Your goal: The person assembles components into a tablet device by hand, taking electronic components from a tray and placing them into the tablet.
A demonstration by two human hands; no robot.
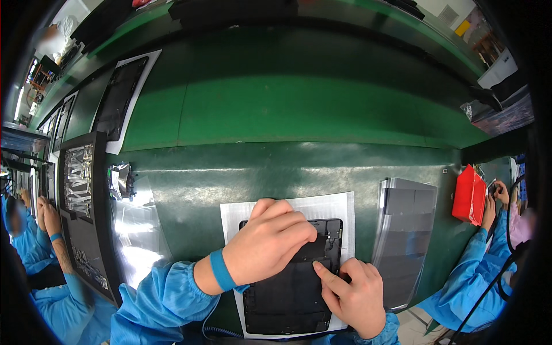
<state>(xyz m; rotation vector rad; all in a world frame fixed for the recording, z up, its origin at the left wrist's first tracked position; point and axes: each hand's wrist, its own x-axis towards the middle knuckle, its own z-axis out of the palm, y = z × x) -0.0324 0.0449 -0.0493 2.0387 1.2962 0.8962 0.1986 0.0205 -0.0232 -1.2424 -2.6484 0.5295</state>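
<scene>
A black tablet housing (282, 305), its inner side up, lies on a white padded sheet (347, 207) in front of me. My left hand (267, 238) is over its upper part, fingers curled and closed together; whatever the fingertips pinch is hidden beneath the hand. A blue wrist strap (220, 270) circles that wrist. My right hand (359, 293) rests at the housing's right edge. Its index finger is stretched out, with the tip on the middle of the housing, and the thumb stands apart below; nothing shows in its grasp.
Left of me stands a black tray (99, 230) of small metallic parts beside clear plastic sheets (138, 230). Stacked dark film-like sheets (402, 241) lie at right, before a red bin (468, 195). Another tablet housing (119, 98) lies far left. Co-workers sit on both sides.
</scene>
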